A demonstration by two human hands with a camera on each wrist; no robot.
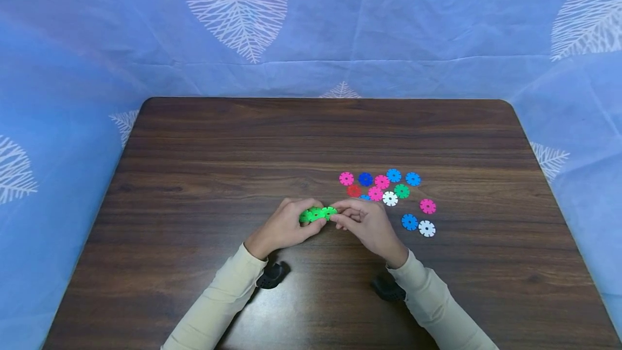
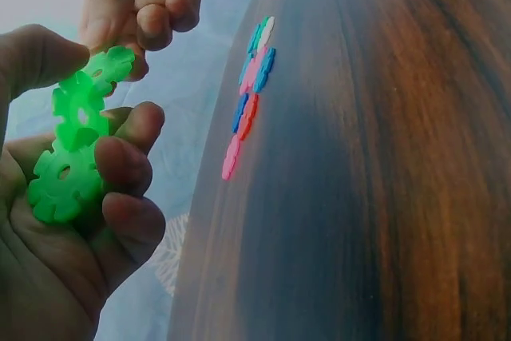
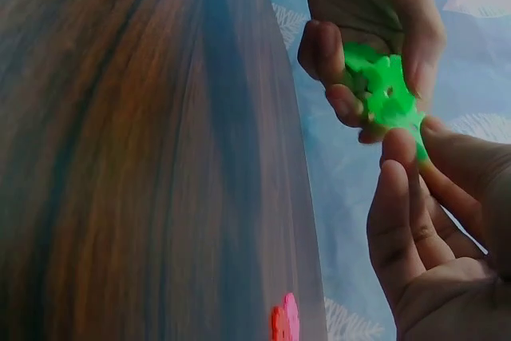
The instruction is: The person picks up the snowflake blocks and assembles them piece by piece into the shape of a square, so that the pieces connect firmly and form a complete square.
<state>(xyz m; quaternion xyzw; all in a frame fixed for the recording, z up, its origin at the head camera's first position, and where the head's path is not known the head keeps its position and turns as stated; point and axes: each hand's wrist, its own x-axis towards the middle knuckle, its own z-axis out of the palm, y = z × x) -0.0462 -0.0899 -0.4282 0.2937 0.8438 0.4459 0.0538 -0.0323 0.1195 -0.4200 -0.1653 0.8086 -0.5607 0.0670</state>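
Note:
A chain of bright green notched discs (image 1: 316, 214) is held between both hands above the table. The left hand (image 1: 288, 224) curls its fingers and thumb round the left part of the chain. In the left wrist view three green discs (image 2: 64, 181) show, joined at angles to one another. The right hand (image 1: 366, 226) pinches the chain's right end between thumb and fingertips. From the right wrist view, the right thumb and fingers (image 3: 447, 229) grip the end disc, largely hidden there, while the left hand (image 3: 375, 21) holds the rest of the green chain (image 3: 390, 93).
Loose discs lie on the brown table (image 1: 194, 177) beyond and right of the right hand: several pink (image 1: 346, 178) and blue (image 1: 410, 222), a red one (image 1: 353, 190), a green one (image 1: 401, 191) and two white (image 1: 427, 228). A leaf-patterned blue cloth (image 1: 316, 26) surrounds the table.

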